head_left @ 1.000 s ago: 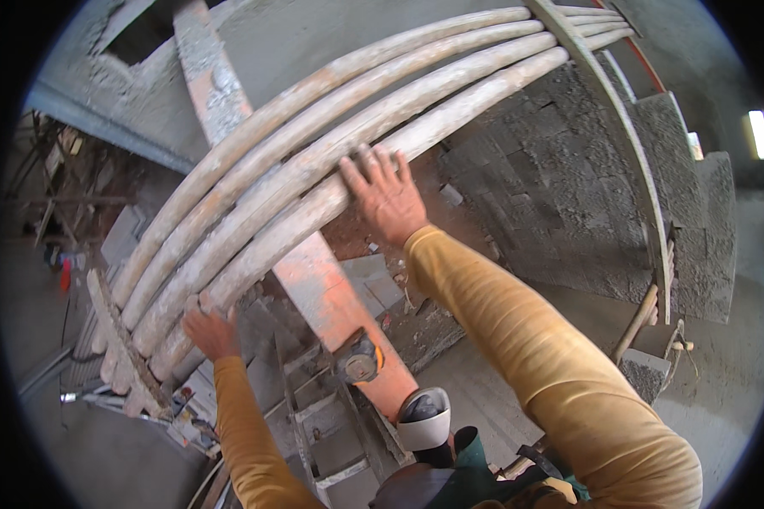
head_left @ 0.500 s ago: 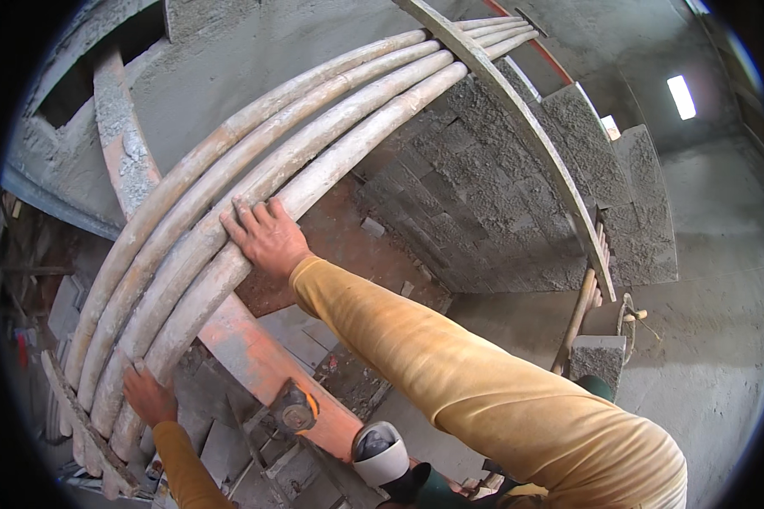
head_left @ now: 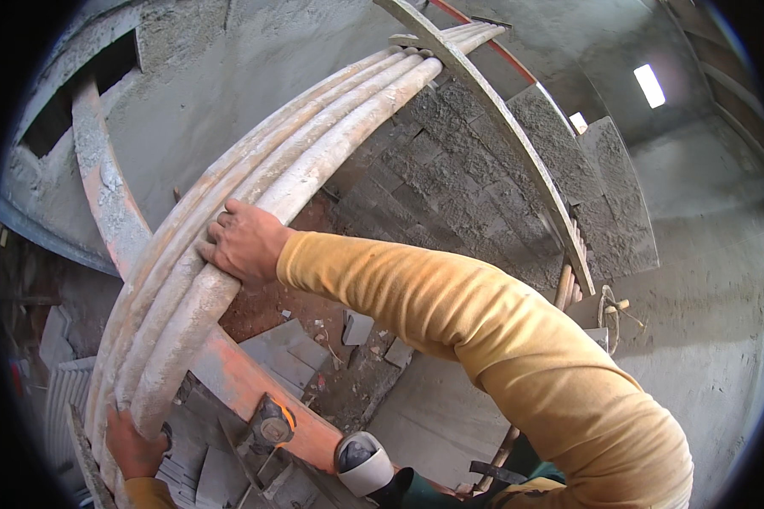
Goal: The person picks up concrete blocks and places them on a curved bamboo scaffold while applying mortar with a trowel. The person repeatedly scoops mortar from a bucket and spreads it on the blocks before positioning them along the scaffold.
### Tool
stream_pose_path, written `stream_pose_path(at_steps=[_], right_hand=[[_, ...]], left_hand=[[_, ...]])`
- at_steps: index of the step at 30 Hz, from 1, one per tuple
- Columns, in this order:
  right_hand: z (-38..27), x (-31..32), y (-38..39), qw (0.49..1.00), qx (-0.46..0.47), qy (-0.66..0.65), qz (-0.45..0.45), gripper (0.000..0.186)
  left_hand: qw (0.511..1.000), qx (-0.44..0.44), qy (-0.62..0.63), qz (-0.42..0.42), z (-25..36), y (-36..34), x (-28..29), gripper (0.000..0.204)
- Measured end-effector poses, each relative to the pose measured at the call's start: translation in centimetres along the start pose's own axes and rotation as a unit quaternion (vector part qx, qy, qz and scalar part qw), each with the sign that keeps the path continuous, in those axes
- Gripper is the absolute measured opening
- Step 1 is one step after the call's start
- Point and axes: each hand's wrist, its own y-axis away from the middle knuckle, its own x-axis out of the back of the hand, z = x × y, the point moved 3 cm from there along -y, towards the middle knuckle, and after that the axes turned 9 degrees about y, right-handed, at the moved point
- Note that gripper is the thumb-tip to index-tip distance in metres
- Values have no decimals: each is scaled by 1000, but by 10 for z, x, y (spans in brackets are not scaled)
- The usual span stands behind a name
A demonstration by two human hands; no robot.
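Observation:
Several long round wooden poles (head_left: 314, 174), crusted with pale plaster, lie side by side and run from the lower left to the far upper middle. My right hand (head_left: 246, 244) is closed over the near pole, its fingers curled across the top toward the neighbouring pole. Lower left, my left hand (head_left: 133, 445) is wrapped at the near pole's lower end; part of its fingers is hidden. A narrow timber (head_left: 492, 106) crosses the poles at their far end. Beneath them passes a reddish plank (head_left: 238, 369), splashed with grey mortar.
A dark item with an orange edge (head_left: 273, 424) and a pale-rimmed dark object (head_left: 365, 462) are on the reddish plank. Roughly mortared block wall (head_left: 458, 161) stands beyond the poles, over a lower floor with broken slabs (head_left: 284, 356). Plastered wall (head_left: 696, 297) rises at right.
The near poles have closed up against one another, narrowing the gaps between them. My right hand now curls more over the near pole, and my left hand sits lower. The whole view has shifted.

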Motion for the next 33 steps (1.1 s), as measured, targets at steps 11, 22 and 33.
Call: stream_pose_path(at_steps=[11, 22, 33], right_hand=[[-7, -10, -19, 994, -49, 20, 99, 19], [49, 68, -38, 987, 54, -33, -147, 56], [74, 53, -47, 990, -91, -73, 82, 71]], left_hand=[[999, 4, -11, -48, -2, -25, 11, 75], [953, 94, 209, -196, 16, -37, 88, 75], [865, 55, 29, 497, -46, 65, 12, 43]])
